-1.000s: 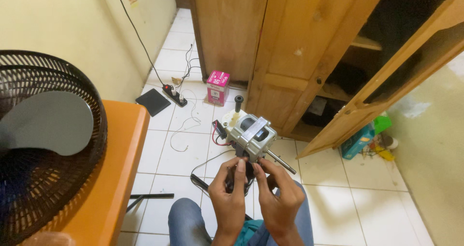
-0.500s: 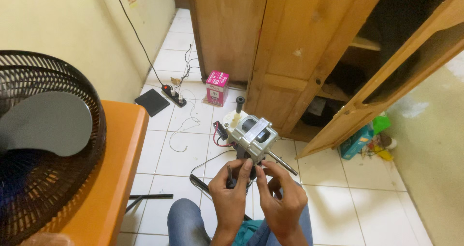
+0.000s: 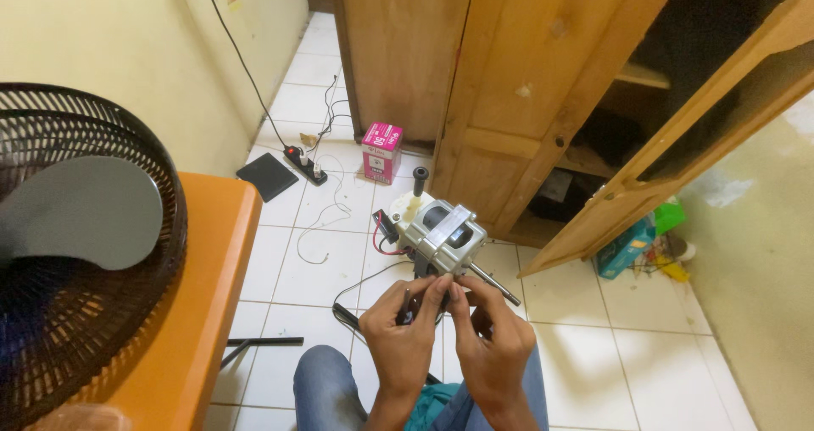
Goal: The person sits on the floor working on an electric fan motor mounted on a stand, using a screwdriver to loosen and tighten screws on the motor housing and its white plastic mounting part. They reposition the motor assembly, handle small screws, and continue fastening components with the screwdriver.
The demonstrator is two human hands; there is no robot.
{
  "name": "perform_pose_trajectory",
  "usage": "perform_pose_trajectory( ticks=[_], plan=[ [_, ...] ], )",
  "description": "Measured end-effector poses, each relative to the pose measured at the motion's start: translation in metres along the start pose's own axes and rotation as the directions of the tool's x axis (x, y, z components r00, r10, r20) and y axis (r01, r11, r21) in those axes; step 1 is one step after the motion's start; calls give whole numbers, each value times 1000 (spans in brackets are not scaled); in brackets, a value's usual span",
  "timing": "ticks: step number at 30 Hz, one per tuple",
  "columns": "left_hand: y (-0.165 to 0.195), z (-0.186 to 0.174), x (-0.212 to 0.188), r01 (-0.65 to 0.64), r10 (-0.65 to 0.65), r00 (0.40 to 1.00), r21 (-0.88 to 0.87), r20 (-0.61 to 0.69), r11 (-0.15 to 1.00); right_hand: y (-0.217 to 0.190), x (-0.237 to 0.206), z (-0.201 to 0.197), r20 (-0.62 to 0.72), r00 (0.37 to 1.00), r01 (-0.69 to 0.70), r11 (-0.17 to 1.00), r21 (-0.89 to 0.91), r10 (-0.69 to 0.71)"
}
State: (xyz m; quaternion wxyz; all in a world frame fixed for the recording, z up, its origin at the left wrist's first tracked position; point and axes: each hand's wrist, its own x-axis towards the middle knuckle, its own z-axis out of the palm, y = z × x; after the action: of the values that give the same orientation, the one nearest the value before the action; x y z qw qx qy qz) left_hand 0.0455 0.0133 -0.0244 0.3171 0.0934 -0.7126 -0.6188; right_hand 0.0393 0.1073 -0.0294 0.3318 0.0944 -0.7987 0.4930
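Note:
A grey metal fan motor (image 3: pixel 441 228) with a black knob on top, a steel shaft and red and black wires is held up in front of me above the tiled floor. My left hand (image 3: pixel 405 325) grips the dark stem under the motor, fingers curled around it. My right hand (image 3: pixel 490 329) is beside it, fingertips pinched on the same stem just below the motor housing. Both thumbs nearly touch. My knees in blue jeans (image 3: pixel 326 389) show below the hands.
A black fan grille with a grey blade (image 3: pixel 76 228) stands on an orange table (image 3: pixel 195 312) at left. A pink box (image 3: pixel 381 151), a power strip (image 3: pixel 307 165) and a dark flat pad (image 3: pixel 266 176) lie on the floor. An open wooden cupboard (image 3: pixel 543 100) fills the right.
My fingers have shifted slightly on the stem under the motor; the motor has stayed at about the same place and tilt.

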Motion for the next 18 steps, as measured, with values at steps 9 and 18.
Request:
perform_pose_trajectory(
  ticks=[9,18],
  plan=[
    [7,-6,7,90,-90,996,-35,18,995,1,2,0,88,993,-79,995,56,74],
    [10,-8,11,164,-164,982,4,90,986,2,2,-1,64,995,-84,994,64,80]
  ],
)
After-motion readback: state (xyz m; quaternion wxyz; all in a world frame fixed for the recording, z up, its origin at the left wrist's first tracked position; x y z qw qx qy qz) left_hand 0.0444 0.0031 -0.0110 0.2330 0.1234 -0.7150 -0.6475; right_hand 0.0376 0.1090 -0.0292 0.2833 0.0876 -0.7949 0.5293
